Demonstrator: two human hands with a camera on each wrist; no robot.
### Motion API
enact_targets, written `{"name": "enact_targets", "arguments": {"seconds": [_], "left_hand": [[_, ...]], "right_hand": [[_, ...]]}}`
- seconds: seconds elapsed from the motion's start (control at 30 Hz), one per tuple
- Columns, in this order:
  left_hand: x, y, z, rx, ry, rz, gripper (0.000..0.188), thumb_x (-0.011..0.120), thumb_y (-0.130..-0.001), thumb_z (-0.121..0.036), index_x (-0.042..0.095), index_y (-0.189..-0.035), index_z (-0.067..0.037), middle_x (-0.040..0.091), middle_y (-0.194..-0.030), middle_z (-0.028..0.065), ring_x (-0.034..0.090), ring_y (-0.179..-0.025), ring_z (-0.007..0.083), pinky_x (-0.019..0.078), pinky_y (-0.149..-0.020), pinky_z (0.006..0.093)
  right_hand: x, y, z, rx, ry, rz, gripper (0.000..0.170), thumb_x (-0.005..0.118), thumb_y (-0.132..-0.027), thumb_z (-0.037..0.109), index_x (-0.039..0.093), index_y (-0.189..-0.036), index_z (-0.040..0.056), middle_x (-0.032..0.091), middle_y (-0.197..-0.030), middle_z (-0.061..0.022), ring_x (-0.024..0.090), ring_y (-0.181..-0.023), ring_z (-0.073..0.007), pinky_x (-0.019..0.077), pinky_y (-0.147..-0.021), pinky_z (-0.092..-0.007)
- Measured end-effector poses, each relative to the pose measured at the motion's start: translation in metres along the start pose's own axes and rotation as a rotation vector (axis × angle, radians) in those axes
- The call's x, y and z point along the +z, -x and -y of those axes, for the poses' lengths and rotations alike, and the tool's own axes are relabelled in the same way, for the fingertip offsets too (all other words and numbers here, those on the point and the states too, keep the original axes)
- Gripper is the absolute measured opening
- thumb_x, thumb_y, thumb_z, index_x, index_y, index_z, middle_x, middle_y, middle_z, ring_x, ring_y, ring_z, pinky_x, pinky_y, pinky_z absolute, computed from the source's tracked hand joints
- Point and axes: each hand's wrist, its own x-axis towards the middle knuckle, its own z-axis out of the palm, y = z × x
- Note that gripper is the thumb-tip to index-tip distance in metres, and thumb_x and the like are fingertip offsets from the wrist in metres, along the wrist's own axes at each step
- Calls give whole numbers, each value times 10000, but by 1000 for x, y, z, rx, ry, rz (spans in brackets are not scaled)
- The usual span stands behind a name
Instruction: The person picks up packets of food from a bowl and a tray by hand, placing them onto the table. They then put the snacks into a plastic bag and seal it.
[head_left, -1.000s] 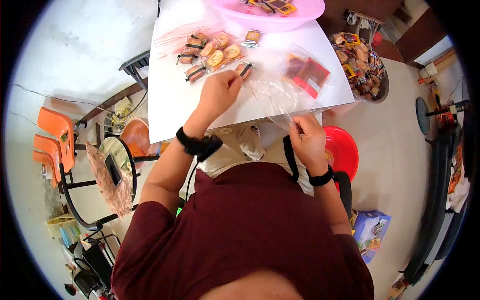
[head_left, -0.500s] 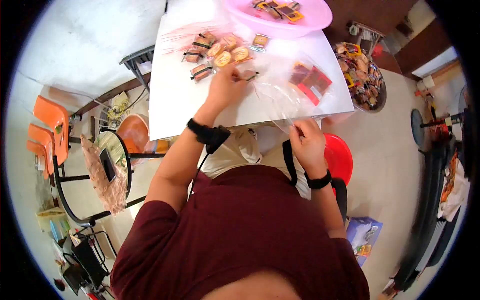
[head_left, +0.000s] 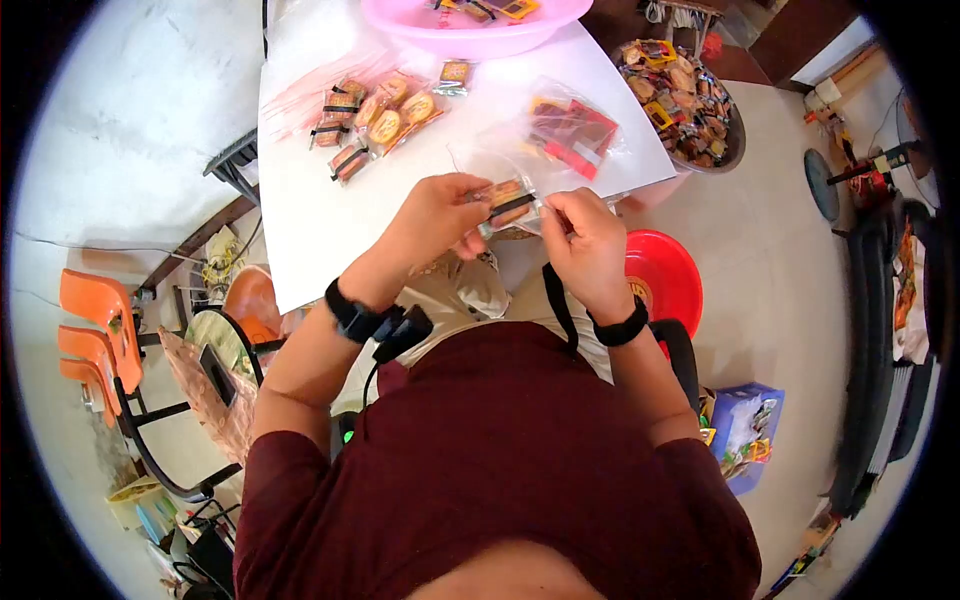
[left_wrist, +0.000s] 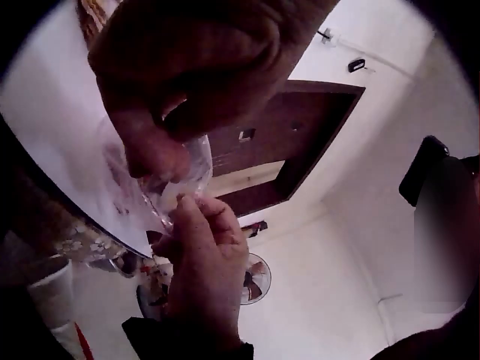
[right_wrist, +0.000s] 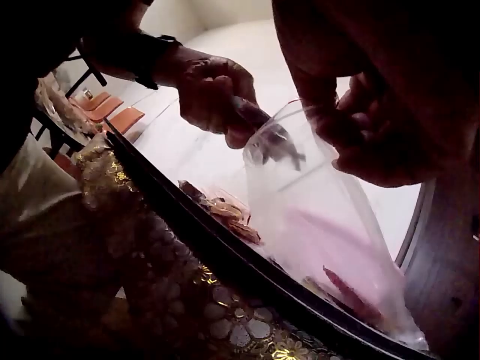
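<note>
My left hand (head_left: 430, 225) holds a small wrapped biscuit pack (head_left: 511, 203) with a black band across it. Thumb and fingers of my right hand (head_left: 587, 245) pinch the rim of a clear plastic bag (right_wrist: 300, 191). In the right wrist view, the pack overlaps the bag's mouth. Flat red and brown packets (head_left: 575, 135) show through the bag's far end on the white table (head_left: 300, 215). Beyond my left hand lies a group of wrapped biscuits (head_left: 385, 125), several with black bands. The left wrist view is dark and mostly filled by my hands.
A pink basin (head_left: 480, 40) with packets stands at the table's far edge, near a single small packet (head_left: 454, 76). Right of the table, a large bowl (head_left: 738, 150) is heaped with wrapped snacks. A red basin (head_left: 680, 290) sits below my right hand.
My left hand has picked up the banded biscuit pack from the table and brought it right and nearer to the bag's mouth. My right hand still pinches the bag.
</note>
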Motion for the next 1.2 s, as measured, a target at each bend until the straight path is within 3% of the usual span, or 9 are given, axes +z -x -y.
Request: {"name": "enact_targets", "arguments": {"seconds": [0.33,0.43,0.5,0.57,0.67,0.73,0.83,1.03,1.2], "left_hand": [[43,-90,13,259,50,98,243,566,-908,-124,604,-1128,-27,635,-957,60,595,-722,125,493,-613,237],[64,-110,5,300,759,72,282,521,-920,-124,567,-1191,-62,623,-1042,88,609,-780,168,491,-650,274],[57,-121,16,856,-301,-260,283,508,-909,-98,573,-1183,-65,632,-1044,114,617,-809,205,499,-691,300],[52,-125,27,803,-593,-321,280,524,-904,-70,569,-1178,-40,620,-1092,116,607,-889,204,494,-752,297],[52,-77,14,392,-262,-102,269,569,-907,-39,567,-1173,6,603,-1155,86,583,-1002,158,478,-829,264],[31,-55,28,647,-699,-67,251,569,-915,-42,587,-1163,-5,630,-1088,73,591,-969,148,482,-817,264],[17,-14,28,366,-164,169,178,563,-934,-69,631,-1082,0,650,-927,44,599,-882,127,487,-783,267],[-55,-19,15,367,-551,-293,159,605,-916,-159,671,-899,-15,622,-730,15,554,-624,66,478,-557,242],[-91,-49,26,516,-1164,-734,320,721,-775,-230,636,-1031,-57,613,-1001,149,624,-899,316,510,-735,407]], "right_hand": [[-3,-6,7,-101,59,2,64,646,-781,67,609,-833,65,571,-740,-103,586,-660,-305,466,-557,-393],[1,-4,5,-131,53,5,70,645,-772,71,609,-833,68,569,-739,-102,585,-667,-305,465,-558,-394],[3,-3,1,-135,43,21,70,643,-772,76,609,-833,68,568,-742,-103,585,-676,-307,464,-564,-397],[6,3,-2,-109,31,41,67,640,-777,83,610,-835,68,570,-746,-105,586,-687,-309,465,-573,-402],[4,7,-4,-70,41,81,67,640,-786,98,612,-839,68,571,-751,-107,586,-697,-314,464,-582,-409],[2,9,-6,-61,63,105,61,636,-797,106,615,-842,70,575,-754,-108,588,-701,-314,463,-580,-408],[0,9,-2,-34,33,114,64,642,-800,86,622,-855,61,589,-761,-122,592,-692,-317,460,-583,-399],[4,16,-10,-19,15,145,65,648,-800,59,618,-854,42,600,-779,-131,600,-696,-314,473,-601,-372],[4,19,-9,-22,36,174,67,653,-797,56,617,-850,36,606,-784,-128,603,-696,-312,475,-603,-374]]}}
